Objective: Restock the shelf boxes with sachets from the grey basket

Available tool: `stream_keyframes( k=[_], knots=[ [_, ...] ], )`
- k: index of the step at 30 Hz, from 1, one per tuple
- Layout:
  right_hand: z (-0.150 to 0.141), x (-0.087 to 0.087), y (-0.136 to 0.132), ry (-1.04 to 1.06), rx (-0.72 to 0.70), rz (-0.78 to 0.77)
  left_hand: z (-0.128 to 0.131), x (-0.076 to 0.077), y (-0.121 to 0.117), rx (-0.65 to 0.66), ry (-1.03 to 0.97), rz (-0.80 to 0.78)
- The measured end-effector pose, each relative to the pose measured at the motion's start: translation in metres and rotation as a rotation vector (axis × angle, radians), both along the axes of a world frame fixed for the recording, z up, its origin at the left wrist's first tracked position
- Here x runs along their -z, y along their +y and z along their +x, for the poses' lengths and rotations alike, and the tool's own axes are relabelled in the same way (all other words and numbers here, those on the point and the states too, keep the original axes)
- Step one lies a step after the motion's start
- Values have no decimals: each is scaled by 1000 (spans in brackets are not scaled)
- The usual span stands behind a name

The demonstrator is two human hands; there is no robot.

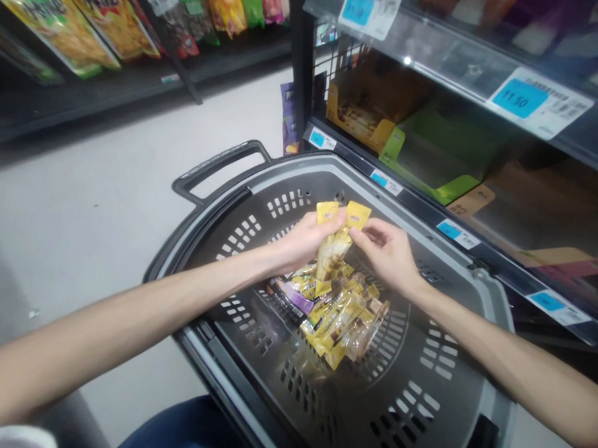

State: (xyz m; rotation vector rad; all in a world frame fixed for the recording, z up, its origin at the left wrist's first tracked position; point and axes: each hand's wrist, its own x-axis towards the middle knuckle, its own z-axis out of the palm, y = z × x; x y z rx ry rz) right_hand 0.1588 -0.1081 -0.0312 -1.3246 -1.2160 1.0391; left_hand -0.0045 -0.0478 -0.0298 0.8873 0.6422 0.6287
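Two yellow snack packets hang upright over the shopping basket, side by side with their top flaps showing. My left hand pinches the left one near its top. My right hand has thumb and finger closed on the edge of the right one. Below them, a heap of small yellow packets lies on the basket floor, with a purple packet and some brownish ones among it. The two held packets overlap, so their lower parts are hard to tell apart.
A dark shelf with price tags runs close along the right, holding a green display box and brown ones. The basket handle sticks out at the far left. Bagged snacks fill another shelf beyond the pale floor.
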Motion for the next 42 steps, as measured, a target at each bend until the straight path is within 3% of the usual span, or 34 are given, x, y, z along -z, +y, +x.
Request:
stream_keyframes(
  k=[4,9,12,16,21,27,29,32,36,38,42],
  knots=[
    [14,-16,9,22,-73,26,-2,-9,10,-71,-21,-3],
    [24,-27,11,183,-183,-47,-4,-16,12,-1,10,0],
    [19,-24,8,232,-173,-103,-1,-11,5,27,15,5],
    [6,-16,3,129,-163,-84,4,-1,-7,27,21,-60],
    [0,-6,-2,119,-124,-105,-1,2,-8,241,0,-283],
    [2,-2,-1,58,-33,-110,-2,2,-9,326,-46,-265],
    [5,0,1,83,-12,-86,0,1,-11,280,-62,-187],
    [6,4,1,210,-36,-127,3,-3,-9,105,-78,-132],
    [-3,6,-6,225,-327,-299,2,-11,-4,-89,-120,-109],
    [-10,6,-10,194,-407,-335,1,-14,-3,-125,-130,-65],
    [-15,-1,-16,140,-382,-422,3,-12,-5,-132,-106,-9]
  ],
)
